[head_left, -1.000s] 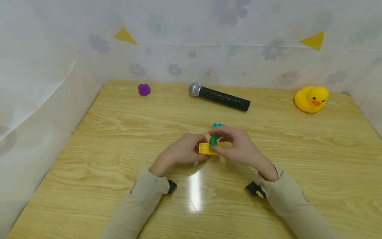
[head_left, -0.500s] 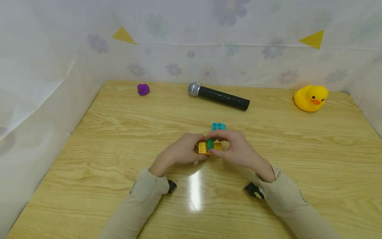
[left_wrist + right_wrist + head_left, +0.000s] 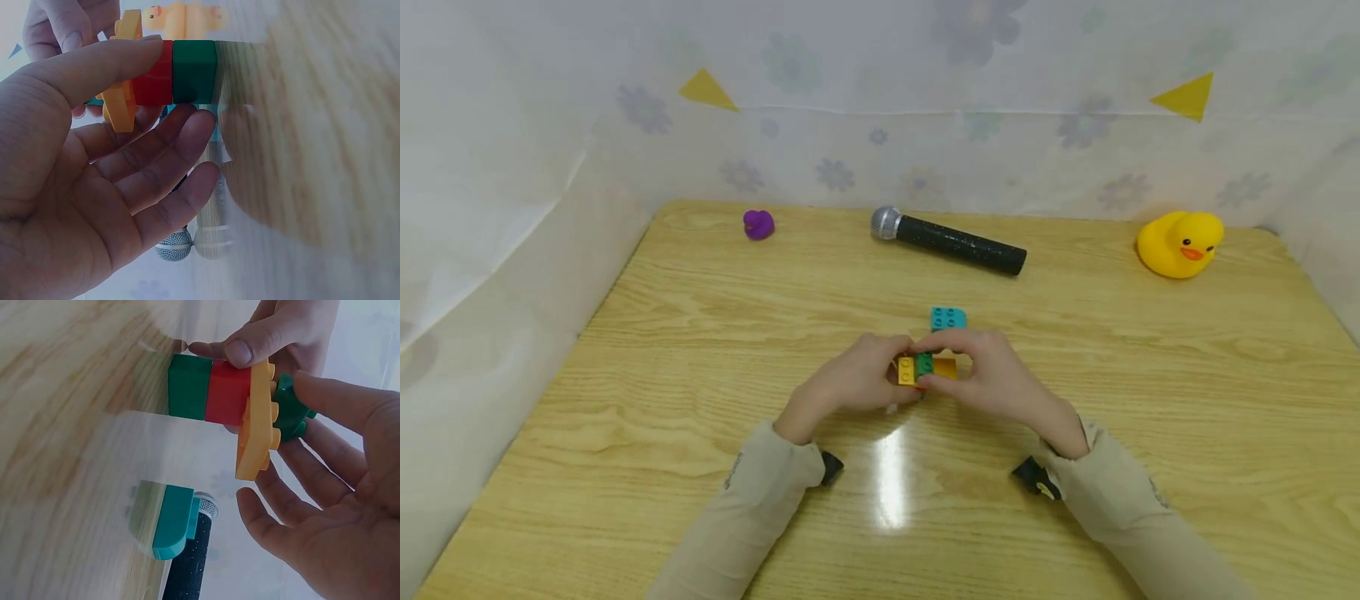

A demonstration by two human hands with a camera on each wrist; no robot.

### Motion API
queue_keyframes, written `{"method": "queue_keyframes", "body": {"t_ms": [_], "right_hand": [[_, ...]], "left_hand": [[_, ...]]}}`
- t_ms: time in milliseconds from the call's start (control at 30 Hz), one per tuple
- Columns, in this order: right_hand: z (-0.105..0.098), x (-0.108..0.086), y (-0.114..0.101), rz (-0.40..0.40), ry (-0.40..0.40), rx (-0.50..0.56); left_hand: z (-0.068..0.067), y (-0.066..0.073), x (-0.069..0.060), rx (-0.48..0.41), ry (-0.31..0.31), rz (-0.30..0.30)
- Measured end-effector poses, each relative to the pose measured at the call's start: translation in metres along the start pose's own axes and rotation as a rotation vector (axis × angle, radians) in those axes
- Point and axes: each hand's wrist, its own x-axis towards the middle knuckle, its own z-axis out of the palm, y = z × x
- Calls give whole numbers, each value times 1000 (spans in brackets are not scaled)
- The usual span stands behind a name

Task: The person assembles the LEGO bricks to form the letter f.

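On my feed's left, the dark marks on the beige left sleeve [image 3: 747, 492] are too small for me to read. A small purple toy duck [image 3: 758, 225] sits near the worktop's [image 3: 662, 367] back-left corner. Mid-worktop, the left hand [image 3: 859, 377] pinches a red plastic block [image 3: 228, 394], between a green plastic base block [image 3: 189, 387] and a yellow studded plate [image 3: 906, 371]. Behind are a turquoise plastic block [image 3: 948, 317] and a black, silver-headed microphone [image 3: 962, 244]. I see the right hand [image 3: 996, 375] pinching a smaller green block [image 3: 925, 364] at the plate's studs. A big yellow duck [image 3: 1180, 246] sits near the back-right corner.
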Motion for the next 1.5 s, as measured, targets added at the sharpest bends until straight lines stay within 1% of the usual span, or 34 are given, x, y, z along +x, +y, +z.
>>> {"method": "queue_keyframes", "body": {"t_ms": [100,300,567,700,933,1000,1200,1400,1500], "right_hand": [[1,0,1,-25,5,5],[3,0,1,-41,21,5],[6,1,1,-70,34,-11],[6,1,1,-33,22,-14],[1,1,-3,108,-25,40],[0,1,-3,127,-34,50],[0,1,-3,136,-35,45],[0,2,-3,111,-24,35],[0,2,-2,108,-34,38]], "left_hand": [[0,0,0,-2,-4,-3],[0,0,0,20,11,3],[0,0,1,-5,-5,4],[0,0,1,-4,-6,7],[0,-2,1,-36,-20,-9],[0,-2,1,-37,-23,-14],[0,-1,1,-33,-22,-13],[0,-1,1,-20,-10,-8],[0,-1,0,-26,-5,0]]}}
